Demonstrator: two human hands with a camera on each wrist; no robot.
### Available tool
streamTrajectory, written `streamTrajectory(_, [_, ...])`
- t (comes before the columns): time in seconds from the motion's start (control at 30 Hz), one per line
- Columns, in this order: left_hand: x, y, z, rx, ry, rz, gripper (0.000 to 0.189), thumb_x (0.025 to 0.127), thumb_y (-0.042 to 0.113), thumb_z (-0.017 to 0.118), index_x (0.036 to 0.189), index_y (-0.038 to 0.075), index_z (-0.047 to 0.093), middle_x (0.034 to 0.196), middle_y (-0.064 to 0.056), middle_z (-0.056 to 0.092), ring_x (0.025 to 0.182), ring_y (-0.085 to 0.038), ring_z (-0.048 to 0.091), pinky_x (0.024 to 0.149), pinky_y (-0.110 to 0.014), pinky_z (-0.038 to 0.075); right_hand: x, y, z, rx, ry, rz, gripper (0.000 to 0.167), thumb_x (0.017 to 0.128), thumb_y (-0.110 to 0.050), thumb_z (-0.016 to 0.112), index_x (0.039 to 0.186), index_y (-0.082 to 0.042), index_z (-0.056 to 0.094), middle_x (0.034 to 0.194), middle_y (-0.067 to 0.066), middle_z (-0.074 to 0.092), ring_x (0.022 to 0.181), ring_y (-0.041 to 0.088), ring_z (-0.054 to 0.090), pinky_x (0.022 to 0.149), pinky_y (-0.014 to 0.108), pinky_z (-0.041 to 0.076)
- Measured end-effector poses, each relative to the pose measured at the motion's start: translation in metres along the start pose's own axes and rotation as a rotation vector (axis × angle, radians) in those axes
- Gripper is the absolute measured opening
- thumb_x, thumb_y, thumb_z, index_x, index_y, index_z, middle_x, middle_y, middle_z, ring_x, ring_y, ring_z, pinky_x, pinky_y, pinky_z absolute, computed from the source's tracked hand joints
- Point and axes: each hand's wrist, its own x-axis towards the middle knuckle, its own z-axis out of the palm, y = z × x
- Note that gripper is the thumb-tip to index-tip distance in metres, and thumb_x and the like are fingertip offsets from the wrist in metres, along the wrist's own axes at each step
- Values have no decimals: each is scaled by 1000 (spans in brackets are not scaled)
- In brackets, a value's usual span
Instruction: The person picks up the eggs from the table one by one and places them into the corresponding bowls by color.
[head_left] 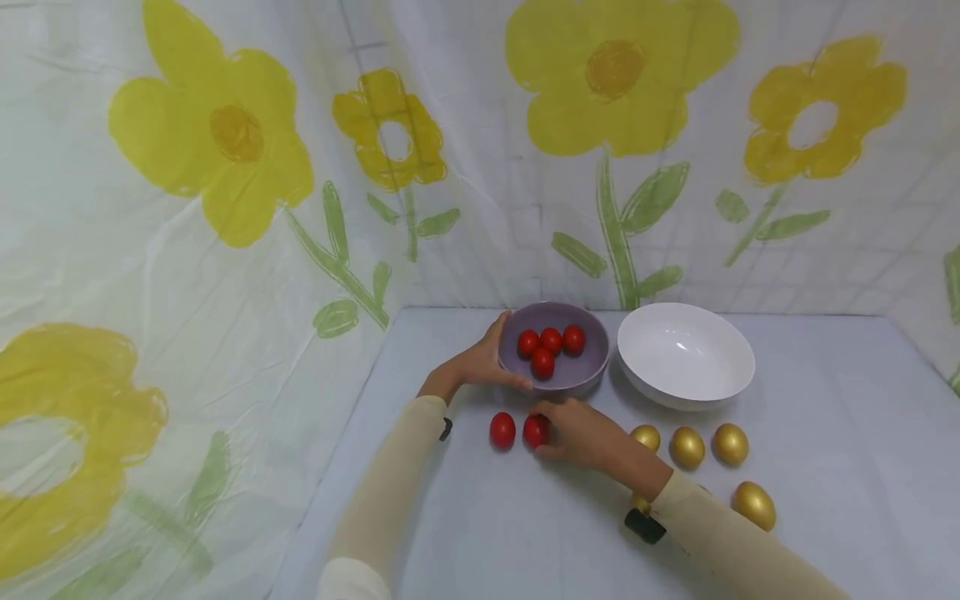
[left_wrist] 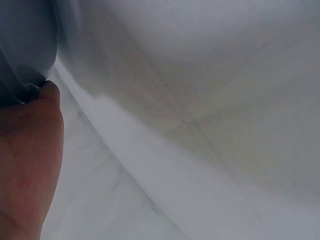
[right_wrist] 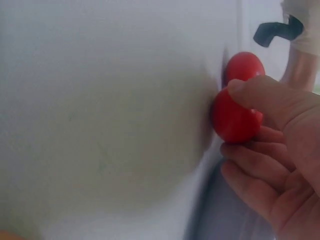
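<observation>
My right hand (head_left: 581, 433) pinches a red egg (right_wrist: 237, 120) between thumb and fingers, low over the table in front of the purple bowl (head_left: 592, 379). Beside it, to the left, lies a second red egg (head_left: 502, 431), which shows behind the held one in the right wrist view. Several more red eggs (head_left: 543, 363) sit together inside the purple bowl. At that bowl's left side, my left hand (head_left: 487, 358) grips the wall, its thumb along the front and its fingers toward the back. The left wrist view catches only part of this hand against the bowl's dark outer side.
Right of the purple bowl stands a white bowl (head_left: 686, 354) with a bare inside. Several golden eggs (head_left: 687, 447) lie on the table (head_left: 465, 517) in front of it, some partly hidden by my right forearm. A flower-printed curtain (head_left: 480, 233) hangs behind and to the left.
</observation>
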Motion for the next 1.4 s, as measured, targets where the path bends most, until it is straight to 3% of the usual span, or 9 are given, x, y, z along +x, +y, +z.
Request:
streamTrajectory(0.3, [1,-1,1,-12,-2,26,125,76,28,95,168,24,10,164,-3,32,148,-23,35,117,-53,41,-11,-11,-30,75,-15,-87,44,87,-19,88,127,-10,71,109,-6,73,97,18,67,86,32,59])
streamTrajectory(0.43, [2,-1,2,-23,-9,32,124,77,29,95,167,24,10,165,-4,31,148,-25,34,116,-53,43,-11,-15,-56,61,20,-149,46,88,-20,87,129,-10,70,109,-6,75,91,10,66,84,29,60])
streamTrajectory(0.53, [0,2,1,-22,-17,8,128,76,37,95,168,24,8,165,-4,30,148,-26,34,114,-52,45,-9,-19,-79,27,64,-159,49,90,-22,86,133,-9,67,106,-6,76,83,5,67,80,25,61])
streamTrajectory(0.7, [-4,6,0,21,-18,-64,136,76,48,94,170,27,-2,170,1,22,150,-23,31,116,-51,44,-3,-29,-127,-15,187,-114,55,90,-22,87,139,-8,64,101,-1,76,76,12,65,74,32,62])
streamTrajectory(0.9, [-4,7,-1,39,-13,-91,135,78,42,94,170,29,-5,170,3,20,151,-22,29,118,-52,42,9,-27,-168,-27,342,-85,59,91,-17,86,143,-8,60,121,7,75,108,29,73,94,48,60])
streamTrajectory(1.0, [-3,6,0,32,-11,-86,134,78,40,94,170,26,-3,169,4,22,150,-21,30,116,-50,44,15,-16,-170,-27,388,-76,59,91,-14,86,143,-7,60,126,10,74,120,34,70,102,52,56])
streamTrajectory(1.13, [-3,4,1,19,-11,-66,136,77,44,94,170,25,-3,169,3,23,150,-20,31,116,-49,44,23,3,-158,-59,389,-23,59,90,-13,86,142,-6,60,119,12,76,109,34,73,97,53,58])
streamTrajectory(1.3, [-3,4,0,32,-5,-52,140,74,50,95,170,23,-2,170,2,21,151,-21,30,119,-49,41,36,24,-133,-144,236,111,58,92,-19,86,142,-6,60,105,11,75,92,28,71,85,48,61])
streamTrajectory(1.4, [-4,3,-1,53,-1,-68,143,72,52,95,170,21,-4,172,1,17,154,-23,28,122,-50,37,44,34,-116,-225,141,123,55,92,-18,85,139,-3,62,100,11,75,88,28,70,81,45,60])
